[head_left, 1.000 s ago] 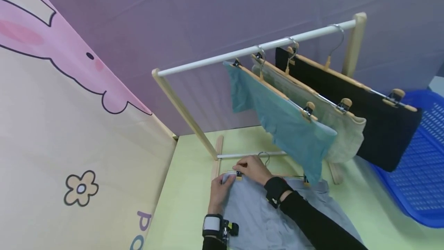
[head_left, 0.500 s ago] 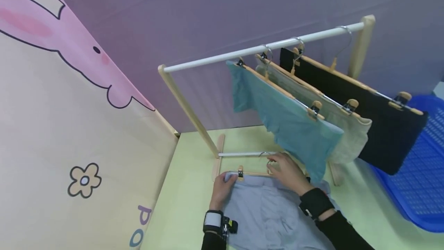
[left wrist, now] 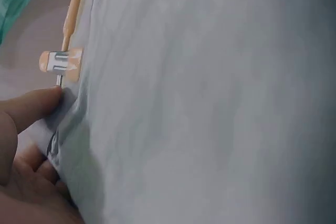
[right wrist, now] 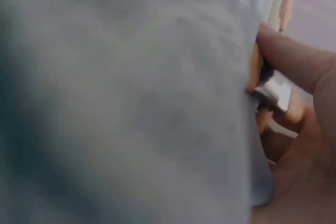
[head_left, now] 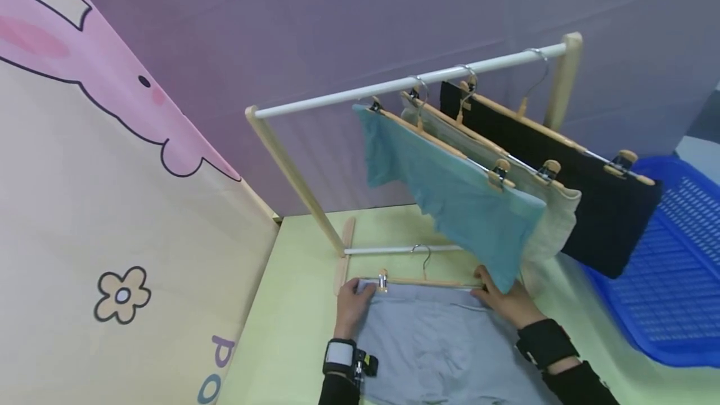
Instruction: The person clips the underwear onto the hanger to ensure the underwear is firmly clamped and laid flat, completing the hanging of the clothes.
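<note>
Light blue-grey shorts [head_left: 433, 342] lie on the table with their waistband along a wooden clip hanger [head_left: 424, 281]. At the waistband's left corner, my left hand [head_left: 351, 308] pinches the cloth, thumb in front and fingers behind. Just inward of that thumb, the left clip [left wrist: 63, 64] grips the waistband. My right hand [head_left: 509, 302] is at the hanger's other end, partly covered by a hanging teal garment [head_left: 450, 189] in the head view. In the right wrist view its thumb and fingers close around the right clip [right wrist: 273, 93] at the edge of the cloth.
Above stands a wooden rack with a white rail [head_left: 405, 85]. The teal garment, a beige one [head_left: 554, 220] and a black one [head_left: 596, 205] hang from it on clip hangers. A blue plastic basket [head_left: 669, 305] sits at the right. A patterned wall panel [head_left: 185, 230] borders the left.
My right hand let go of the left clip and moved right along the hanger to the right clip. My left hand stayed on the left corner; the waistband now lies straighter.
</note>
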Demonstrator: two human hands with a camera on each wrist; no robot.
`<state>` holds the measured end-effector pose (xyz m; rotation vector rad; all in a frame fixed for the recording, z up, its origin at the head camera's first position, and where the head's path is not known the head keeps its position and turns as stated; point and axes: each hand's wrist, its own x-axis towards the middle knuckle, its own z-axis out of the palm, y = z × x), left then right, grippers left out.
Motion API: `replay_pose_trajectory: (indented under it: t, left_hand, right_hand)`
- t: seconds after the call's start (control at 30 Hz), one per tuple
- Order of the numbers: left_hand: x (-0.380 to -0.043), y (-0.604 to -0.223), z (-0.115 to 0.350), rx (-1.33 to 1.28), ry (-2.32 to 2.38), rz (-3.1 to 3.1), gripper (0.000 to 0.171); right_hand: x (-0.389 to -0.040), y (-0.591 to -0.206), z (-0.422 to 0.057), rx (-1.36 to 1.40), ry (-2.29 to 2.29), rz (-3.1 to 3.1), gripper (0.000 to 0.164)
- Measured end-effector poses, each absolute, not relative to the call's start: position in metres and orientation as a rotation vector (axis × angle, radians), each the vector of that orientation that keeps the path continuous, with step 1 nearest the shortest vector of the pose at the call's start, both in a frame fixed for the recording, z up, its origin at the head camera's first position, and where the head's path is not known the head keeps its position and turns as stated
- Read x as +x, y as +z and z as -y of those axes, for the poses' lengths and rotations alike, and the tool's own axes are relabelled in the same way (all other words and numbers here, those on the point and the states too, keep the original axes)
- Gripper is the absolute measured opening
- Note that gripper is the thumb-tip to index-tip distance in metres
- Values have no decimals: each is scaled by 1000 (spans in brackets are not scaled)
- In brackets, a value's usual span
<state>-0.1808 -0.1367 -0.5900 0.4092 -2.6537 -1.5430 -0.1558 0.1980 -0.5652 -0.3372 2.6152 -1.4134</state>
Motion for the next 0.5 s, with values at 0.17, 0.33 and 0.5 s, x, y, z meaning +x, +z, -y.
replay_pose_trajectory:
  t: [0.17,0.33,0.5]
  left_hand:
    - [-187,-577,144,499,-1455,2597,26]
    - [-201,-540,153,514,-1287,2458,24]
    - [-224,-492,162,446,-1245,2316,45]
  right_hand:
    - [-155,-569,-193,-365,-1266,-2812,22]
    - [-151,-563,-200,-183,-1175,-2700,44]
    - [-152,-562,-209,-166,-976,-2857,95]
